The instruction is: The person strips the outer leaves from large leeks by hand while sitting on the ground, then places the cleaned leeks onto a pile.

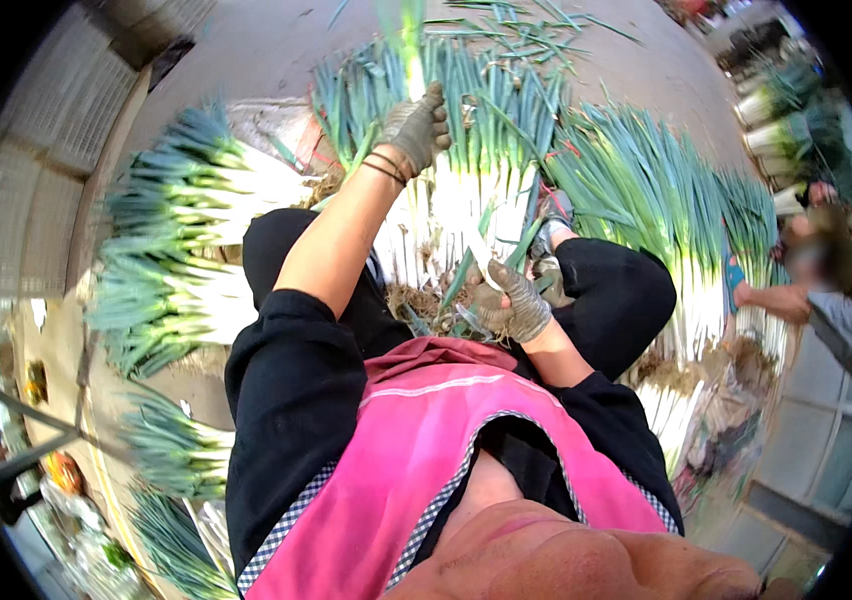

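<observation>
My left hand (414,132), in a grey-green work glove with dark bands at the wrist, is closed round a leek (413,72). Its green top points away from me and is blurred. Nearer my lap, my right hand (518,306), gloved too, is closed round a white leek stalk (482,252). Whether both hands hold the same leek I cannot tell. Between my knees lies a wide pile of leeks (491,150), green tops away from me and white stalks toward me. Roots and loose leaves (426,305) gather below the stalks, beside my right hand.
More leek bundles (191,195) lie at my left, with another stack (636,200) at my right. Cut leaves (531,28) are scattered on the far floor. Another person's leg (776,298) is at the right. A metal-framed rack (21,405) stands at the left edge.
</observation>
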A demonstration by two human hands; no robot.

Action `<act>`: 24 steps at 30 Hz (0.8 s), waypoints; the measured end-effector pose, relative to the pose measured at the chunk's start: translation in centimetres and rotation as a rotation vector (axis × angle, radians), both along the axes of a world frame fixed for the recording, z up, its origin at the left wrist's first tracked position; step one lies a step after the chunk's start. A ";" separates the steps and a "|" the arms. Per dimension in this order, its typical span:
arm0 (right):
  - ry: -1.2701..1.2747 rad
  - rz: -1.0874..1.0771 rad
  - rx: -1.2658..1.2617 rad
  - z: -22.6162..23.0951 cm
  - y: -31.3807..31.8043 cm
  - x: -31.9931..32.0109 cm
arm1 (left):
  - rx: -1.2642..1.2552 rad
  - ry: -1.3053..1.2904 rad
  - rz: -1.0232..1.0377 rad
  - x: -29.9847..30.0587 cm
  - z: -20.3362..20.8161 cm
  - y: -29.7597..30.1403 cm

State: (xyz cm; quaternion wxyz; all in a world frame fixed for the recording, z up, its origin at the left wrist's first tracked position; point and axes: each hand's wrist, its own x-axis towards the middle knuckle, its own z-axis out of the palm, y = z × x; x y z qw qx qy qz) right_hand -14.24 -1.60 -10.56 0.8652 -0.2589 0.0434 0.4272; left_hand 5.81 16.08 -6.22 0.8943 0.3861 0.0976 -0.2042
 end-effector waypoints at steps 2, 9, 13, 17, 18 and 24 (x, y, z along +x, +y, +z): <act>0.059 -0.114 -0.052 1.0 -0.5 -1.3 | -0.058 -0.065 -0.013 -0.2 0.1 -1.1; -1.660 -0.509 -1.288 -1.5 -3.4 -1.2 | 0.169 -0.364 -0.201 -7.2 1.5 -7.2; -1.118 -0.927 -1.315 4.5 -8.2 -3.7 | 0.365 -0.678 -0.641 -11.3 2.5 -11.6; -0.624 -0.798 -1.785 8.5 -17.0 -5.7 | 0.501 -0.701 -0.708 -9.4 2.3 -9.4; -0.594 -1.045 -1.763 6.5 -21.0 -6.5 | 0.514 -0.721 -0.703 -8.6 2.0 -9.2; 0.119 -1.112 -2.352 3.6 -50.9 -11.7 | 0.657 -0.656 -0.561 -6.0 1.0 -6.1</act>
